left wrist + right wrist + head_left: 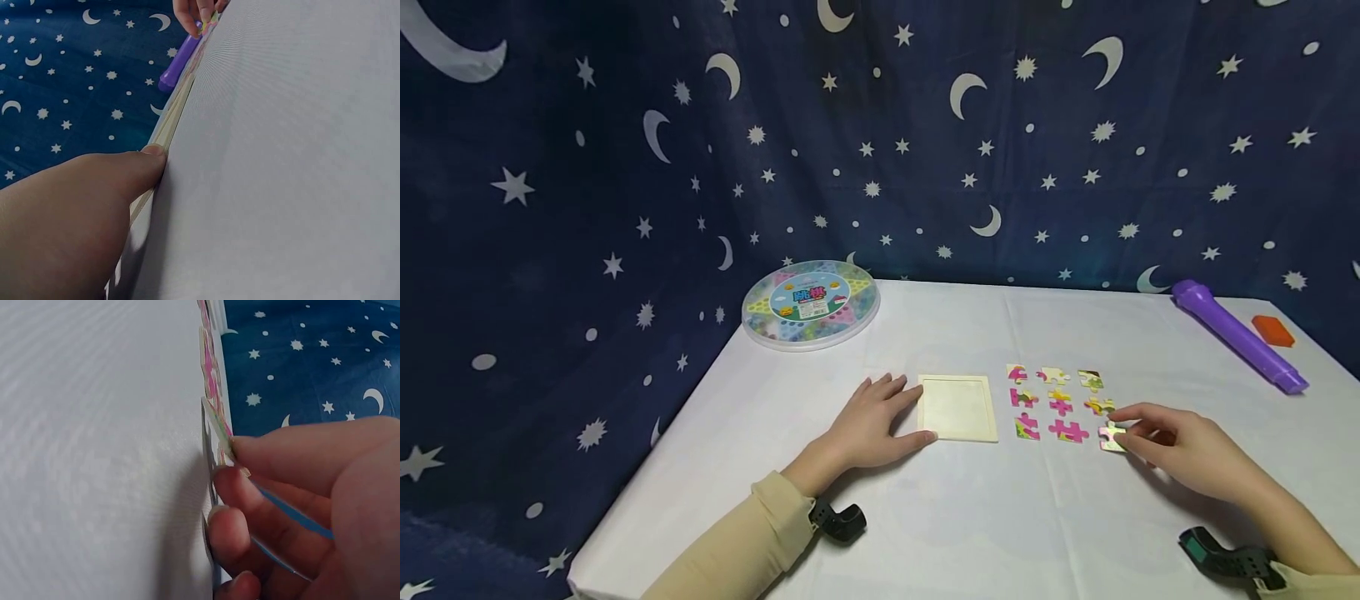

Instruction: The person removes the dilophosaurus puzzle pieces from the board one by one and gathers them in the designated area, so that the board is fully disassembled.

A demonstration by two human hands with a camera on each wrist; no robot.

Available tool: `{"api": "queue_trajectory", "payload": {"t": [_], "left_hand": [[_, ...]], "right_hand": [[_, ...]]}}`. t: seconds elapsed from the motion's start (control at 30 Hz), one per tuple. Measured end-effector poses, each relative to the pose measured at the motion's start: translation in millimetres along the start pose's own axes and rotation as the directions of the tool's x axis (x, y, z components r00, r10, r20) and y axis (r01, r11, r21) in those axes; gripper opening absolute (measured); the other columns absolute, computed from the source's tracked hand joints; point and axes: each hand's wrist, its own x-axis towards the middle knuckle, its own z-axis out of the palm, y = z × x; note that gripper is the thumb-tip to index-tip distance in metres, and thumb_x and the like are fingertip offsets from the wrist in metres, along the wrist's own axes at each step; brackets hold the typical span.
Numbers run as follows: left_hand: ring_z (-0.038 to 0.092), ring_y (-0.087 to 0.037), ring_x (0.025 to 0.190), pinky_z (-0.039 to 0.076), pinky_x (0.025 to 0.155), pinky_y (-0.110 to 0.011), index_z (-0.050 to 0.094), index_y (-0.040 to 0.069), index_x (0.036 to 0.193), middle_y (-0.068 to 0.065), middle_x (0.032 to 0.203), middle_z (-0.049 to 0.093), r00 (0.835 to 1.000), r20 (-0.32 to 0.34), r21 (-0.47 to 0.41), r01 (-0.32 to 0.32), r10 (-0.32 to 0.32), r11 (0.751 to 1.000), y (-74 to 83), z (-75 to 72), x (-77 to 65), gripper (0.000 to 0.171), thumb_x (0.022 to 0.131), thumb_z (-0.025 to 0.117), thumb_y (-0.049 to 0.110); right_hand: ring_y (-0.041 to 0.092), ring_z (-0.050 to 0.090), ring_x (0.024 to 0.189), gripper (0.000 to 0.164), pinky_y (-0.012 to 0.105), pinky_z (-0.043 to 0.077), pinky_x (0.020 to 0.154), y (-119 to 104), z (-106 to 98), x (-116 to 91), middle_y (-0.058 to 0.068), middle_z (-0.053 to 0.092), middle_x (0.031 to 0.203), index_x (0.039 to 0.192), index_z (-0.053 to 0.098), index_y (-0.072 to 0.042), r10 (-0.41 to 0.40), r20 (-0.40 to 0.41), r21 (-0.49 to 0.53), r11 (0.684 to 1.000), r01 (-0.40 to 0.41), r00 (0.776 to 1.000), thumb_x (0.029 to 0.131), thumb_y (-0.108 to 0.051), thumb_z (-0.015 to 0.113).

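Observation:
In the head view, a square cream puzzle tray (958,407) lies flat on the table. My left hand (872,423) rests at its left side with fingers spread, the thumb and index fingertip touching its edge. My right hand (1176,446) pinches a corner jigsaw piece (1111,438) between thumb and fingers. In the right wrist view this piece (217,427) is slightly tilted, its near edge off the cloth. Several other pink, yellow and green jigsaw pieces (1068,431) lie apart in rows between the tray and my right hand.
A round Chinese checkers box (811,305) stands at the back left. A purple tube (1240,336) and an orange block (1273,331) lie at the back right. The white tablecloth (955,525) covers the table, and a dark blue star-patterned curtain (910,108) hangs behind.

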Motion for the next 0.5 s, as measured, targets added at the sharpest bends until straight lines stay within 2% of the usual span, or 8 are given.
{"api": "queue_trajectory", "payload": {"t": [0.23,0.4,0.5], "left_hand": [[0.032,-0.034,0.149,0.020,0.121,-0.056,0.051,0.018,0.153,-0.014,0.158,0.043,1.000,0.003,0.011,-0.018,0.018,1.000,-1.9,2.0,1.8,0.075,0.095,0.058,0.064],[0.032,-0.034,0.149,0.020,0.121,-0.056,0.051,0.018,0.154,-0.013,0.157,0.044,1.000,0.016,0.022,-0.021,0.020,1.000,-5.2,2.2,0.5,0.076,0.095,0.057,0.065],[0.034,-0.035,0.148,0.022,0.120,-0.055,0.050,0.017,0.154,-0.014,0.157,0.044,1.000,0.017,0.007,-0.022,0.022,1.000,-8.0,2.2,-0.9,0.079,0.094,0.056,0.068]], "right_hand": [[0.019,0.056,0.079,0.042,0.027,0.048,0.060,3.2,1.7,-0.4,0.000,0.067,0.095,0.129,0.069,-0.011,0.011,-0.025,-0.023,1.000,-0.011,1.000,0.097,-0.037,0.073],[0.018,0.054,0.076,0.036,0.027,0.043,0.058,2.5,7.1,0.3,-0.001,0.060,0.087,0.124,0.070,-0.011,0.010,-0.049,-0.015,1.000,-0.011,0.999,0.097,-0.033,0.073],[0.017,0.054,0.076,0.036,0.027,0.042,0.056,0.0,9.5,1.1,0.000,0.059,0.088,0.124,0.070,-0.012,0.002,-0.075,-0.016,1.000,-0.003,0.997,0.098,-0.037,0.070]]}}
